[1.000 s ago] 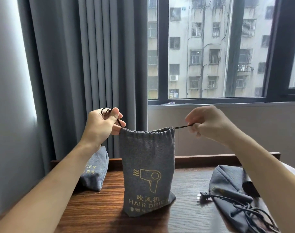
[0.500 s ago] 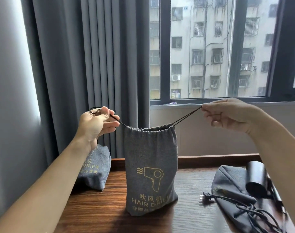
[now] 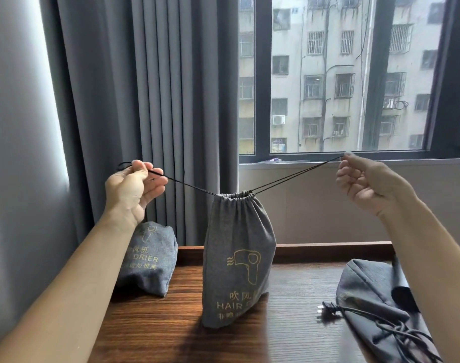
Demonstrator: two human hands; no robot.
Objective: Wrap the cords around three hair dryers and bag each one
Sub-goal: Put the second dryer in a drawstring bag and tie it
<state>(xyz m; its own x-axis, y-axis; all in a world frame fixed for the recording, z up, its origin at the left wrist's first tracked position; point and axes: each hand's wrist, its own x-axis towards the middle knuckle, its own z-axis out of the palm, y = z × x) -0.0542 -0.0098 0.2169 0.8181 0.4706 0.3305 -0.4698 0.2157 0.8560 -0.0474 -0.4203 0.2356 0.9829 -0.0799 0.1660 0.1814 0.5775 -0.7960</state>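
Forearms enter from the lower corners of the frame, mine, both raised above the wooden table [image 3: 171,334]. At lower right, a third grey bag [image 3: 365,286] lies flat on the table with a black hair dryer [image 3: 404,294] resting on it, partly hidden behind my right forearm; its loose power cord [image 3: 396,331] is bunched on the fabric and the plug [image 3: 325,309] lies just off the bag's left edge on the wood. At centre, the grey drawstring bag [image 3: 236,260] stands upright on the table, its mouth gathered tight; the printed dryer emblem and "HAIR" lettering face me. Contents are not visible. At left of centre, behind my left forearm, a second filled bag [image 3: 150,260] sits against the table's back edge. My left hand [image 3: 133,191] pinches the left drawstring [image 3: 187,185] between thumb and curled fingers, a loop of string showing above the knuckles. My right hand [image 3: 367,183], at right of frame and slightly higher, holds the right drawstring [image 3: 297,174] in curled fingers. Both strings run taut from the bag's mouth up to the hands. Farther back hang grey curtains [image 3: 145,100], upper left, and a dark-framed window [image 3: 378,74], upper right.
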